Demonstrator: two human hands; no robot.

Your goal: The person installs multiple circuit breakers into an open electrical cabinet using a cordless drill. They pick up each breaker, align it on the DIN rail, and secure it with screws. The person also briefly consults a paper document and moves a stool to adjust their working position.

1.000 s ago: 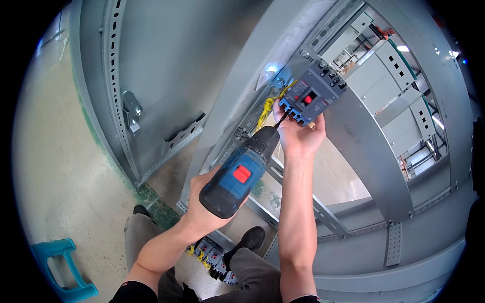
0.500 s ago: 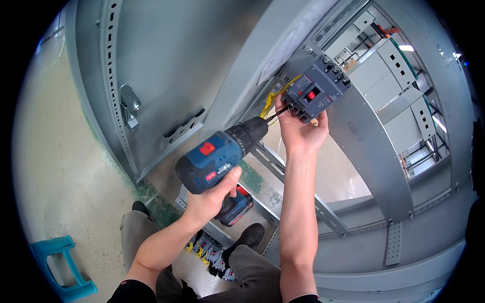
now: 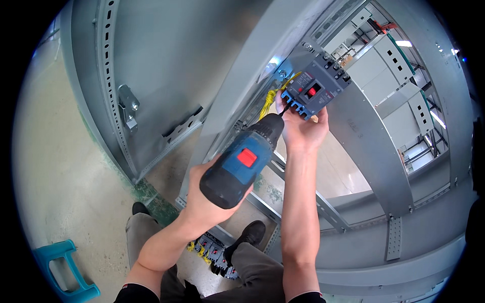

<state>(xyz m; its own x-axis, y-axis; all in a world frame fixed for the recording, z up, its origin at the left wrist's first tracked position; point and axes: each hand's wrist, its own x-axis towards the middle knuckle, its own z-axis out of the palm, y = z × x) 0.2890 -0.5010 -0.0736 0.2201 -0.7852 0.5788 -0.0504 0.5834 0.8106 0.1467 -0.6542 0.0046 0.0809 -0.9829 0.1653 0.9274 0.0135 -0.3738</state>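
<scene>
My left hand (image 3: pixel 204 199) is wrapped round the grip of a blue and black cordless drill (image 3: pixel 235 169) with a red patch on top. Its slim bit points up at the lower edge of a grey circuit breaker (image 3: pixel 326 83), close to the terminals; exact contact is hard to see. Bluish light falls on that edge. From below, my right hand (image 3: pixel 305 132) cups the breaker, palm up, fingers at its sides. The breaker has a red toggle and lies against a grey metal mounting strip (image 3: pixel 361 126). Yellow wires (image 3: pixel 268 103) hang beside it.
Grey cabinet frames and a panel (image 3: pixel 166 65) surround my arms. On the floor between my feet lie several more breakers (image 3: pixel 217 255) with yellow wires. A teal step stool (image 3: pixel 68 272) stands at lower left. Other cabinets (image 3: pixel 389 70) show through the opening at right.
My left hand has swung the drill to the right and more upright, its bit now at a steeper angle. Bluish light has appeared on the breaker's lower edge. My right hand stays in place.
</scene>
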